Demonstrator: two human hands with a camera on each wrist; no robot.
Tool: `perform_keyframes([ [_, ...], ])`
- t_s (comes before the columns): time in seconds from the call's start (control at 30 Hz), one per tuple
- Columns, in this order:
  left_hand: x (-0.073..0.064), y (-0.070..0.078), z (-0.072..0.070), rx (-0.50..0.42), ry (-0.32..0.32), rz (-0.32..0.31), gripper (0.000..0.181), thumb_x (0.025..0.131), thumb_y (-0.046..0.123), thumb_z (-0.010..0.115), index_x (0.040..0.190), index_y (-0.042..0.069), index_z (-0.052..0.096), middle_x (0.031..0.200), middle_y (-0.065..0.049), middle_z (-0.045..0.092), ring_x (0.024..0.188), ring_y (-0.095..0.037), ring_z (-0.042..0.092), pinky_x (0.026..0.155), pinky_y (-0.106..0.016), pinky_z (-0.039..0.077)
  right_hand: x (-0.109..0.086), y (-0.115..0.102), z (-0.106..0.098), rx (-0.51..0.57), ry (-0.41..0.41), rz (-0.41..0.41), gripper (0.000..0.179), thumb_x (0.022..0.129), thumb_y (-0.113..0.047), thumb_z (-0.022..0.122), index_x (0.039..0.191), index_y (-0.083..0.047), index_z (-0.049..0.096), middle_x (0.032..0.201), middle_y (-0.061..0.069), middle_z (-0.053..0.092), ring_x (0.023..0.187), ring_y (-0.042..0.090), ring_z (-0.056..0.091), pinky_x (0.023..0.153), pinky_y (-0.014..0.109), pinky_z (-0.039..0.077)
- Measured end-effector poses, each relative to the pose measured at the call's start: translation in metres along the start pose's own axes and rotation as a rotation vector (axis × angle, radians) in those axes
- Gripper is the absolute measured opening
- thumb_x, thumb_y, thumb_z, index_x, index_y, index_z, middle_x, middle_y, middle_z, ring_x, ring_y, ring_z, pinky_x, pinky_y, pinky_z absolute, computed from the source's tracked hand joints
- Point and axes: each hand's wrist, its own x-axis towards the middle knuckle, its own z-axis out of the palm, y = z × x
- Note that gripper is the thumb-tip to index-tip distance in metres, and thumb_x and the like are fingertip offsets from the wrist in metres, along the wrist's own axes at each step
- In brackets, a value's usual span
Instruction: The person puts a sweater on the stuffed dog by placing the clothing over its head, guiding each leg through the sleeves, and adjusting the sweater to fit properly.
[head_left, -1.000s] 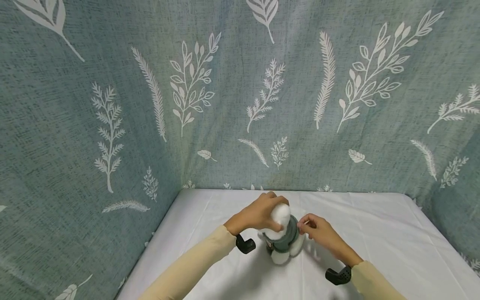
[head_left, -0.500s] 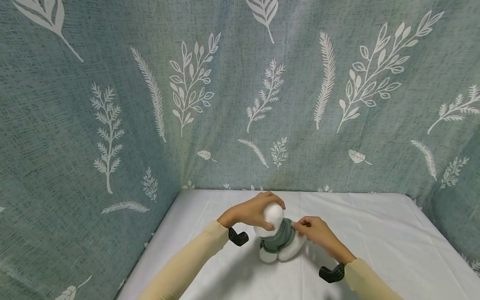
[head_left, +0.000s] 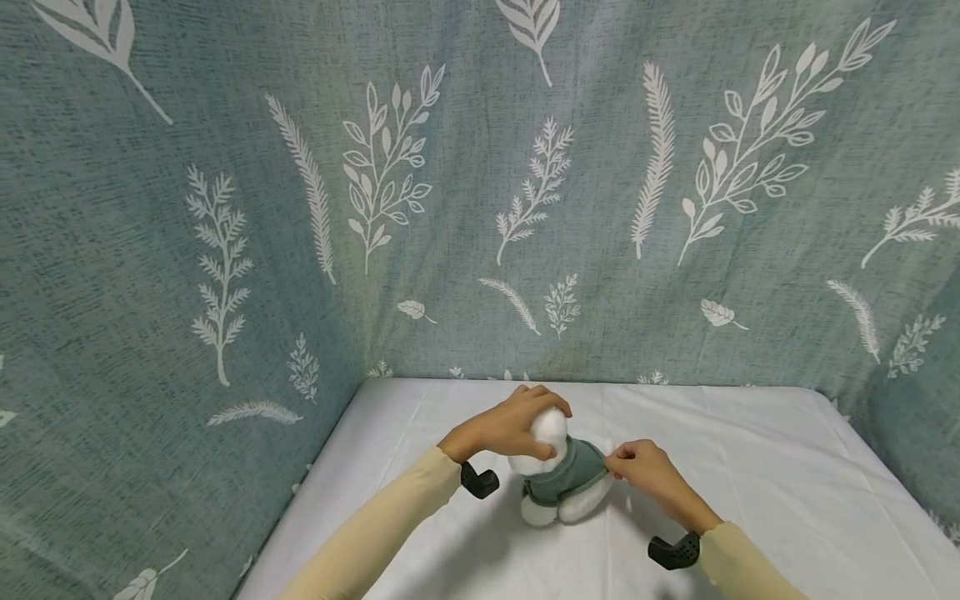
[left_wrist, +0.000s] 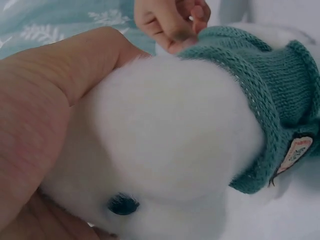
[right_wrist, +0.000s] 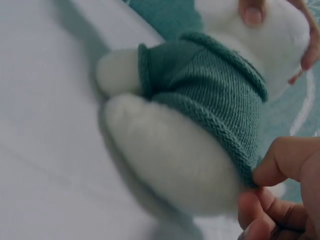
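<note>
A white plush toy (head_left: 588,502) with a dark eye, seen in the left wrist view, wears a green knitted sweater (head_left: 573,471). My left hand (head_left: 510,427) grips the toy's head from above, thumb and fingers spread round it. With thumb and fingertips my right hand (head_left: 647,471) pinches the sweater's lower hem at the toy's back, as the right wrist view shows. A small patch label (left_wrist: 296,152) sits on the sweater's chest side. One sleeve covers the upper part of a front leg (right_wrist: 117,74); the plump hind leg (right_wrist: 165,150) is bare below the hem.
The toy rests on a table with a white cloth (head_left: 420,533). Green fabric with white leaf prints (head_left: 450,208) hangs behind and on both sides. Each wrist wears a black camera mount, one on the left wrist (head_left: 480,481) and one on the right (head_left: 673,552).
My left hand has shifted the toy's head leftward and the toy has turned. My right hand, after moving left, has drawn the hem back right along the body, so the sweater covers more of the back.
</note>
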Motion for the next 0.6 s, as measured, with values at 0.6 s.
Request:
perform_keyframes([
  [0.6, 0.002, 0.002, 0.001, 0.002, -0.013, 0.065, 0.048, 0.087, 0.022, 0.079, 0.132, 0.022, 0.063, 0.134, 0.002, 0.057, 0.116, -0.021, 0.046, 0.086, -0.032, 0.047, 0.024, -0.005, 0.004, -0.001, -0.004, 0.006, 0.032, 0.100, -0.038, 0.068, 0.093, -0.009, 0.078, 0.092, 0.001, 0.070, 0.084, 0.019, 0.060, 0.073, 0.036, 0.047],
])
